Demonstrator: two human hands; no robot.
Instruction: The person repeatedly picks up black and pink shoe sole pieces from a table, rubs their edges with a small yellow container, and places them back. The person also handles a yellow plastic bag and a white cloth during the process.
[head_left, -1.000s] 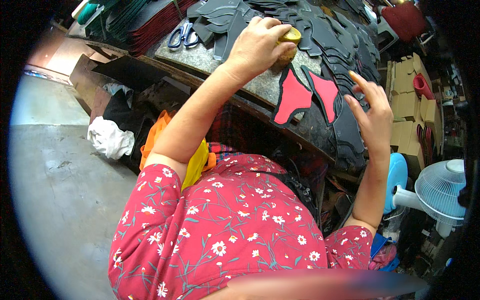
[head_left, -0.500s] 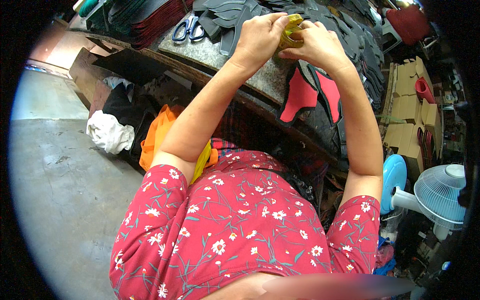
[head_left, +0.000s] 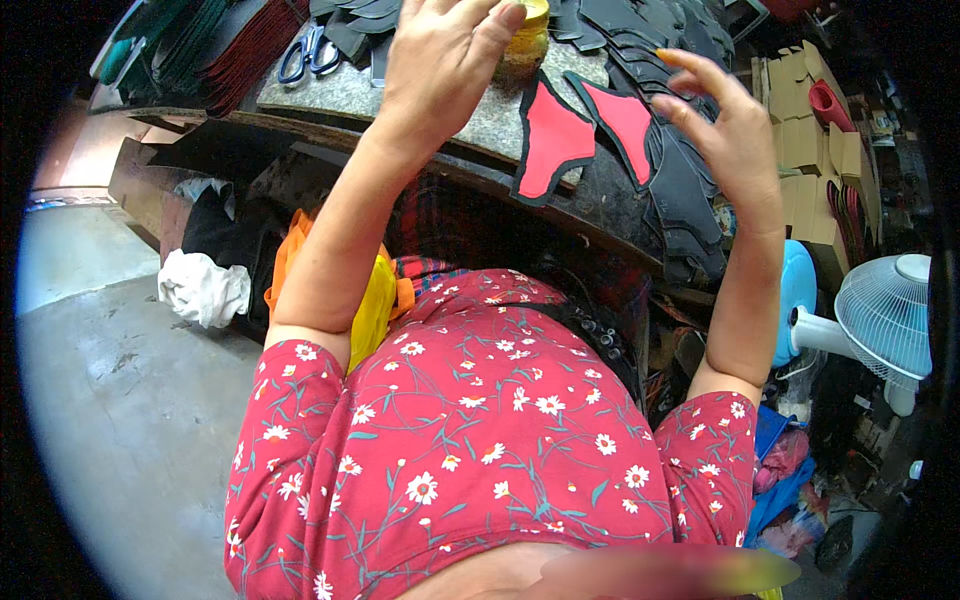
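Note:
At the top edge, my left hand [head_left: 440,75] is closed at a yellow jar [head_left: 526,50], its thumb against the jar's upper side; the fingertips run out of view. My right hand [head_left: 735,135] hangs over the dark pieces to the right, fingers apart and slightly blurred, with an orange-yellow tip on one finger. Between my hands, two pink pieces with black borders lie on the worktable: the left pink piece [head_left: 552,140] and the right pink piece [head_left: 624,125].
Dark grey cut pieces [head_left: 685,190] cover the table's right side. Blue-handled scissors [head_left: 310,55] lie at the left on the worktable [head_left: 330,100], near red and green stacks. A fan [head_left: 880,310] stands at the right below cardboard boxes [head_left: 805,190]. White cloth [head_left: 205,288] hangs lower left.
My right hand has left the yellow jar and moved right and down, its fingers spreading. My left hand stays at the jar. The view has shifted, so the table appears farther up and left.

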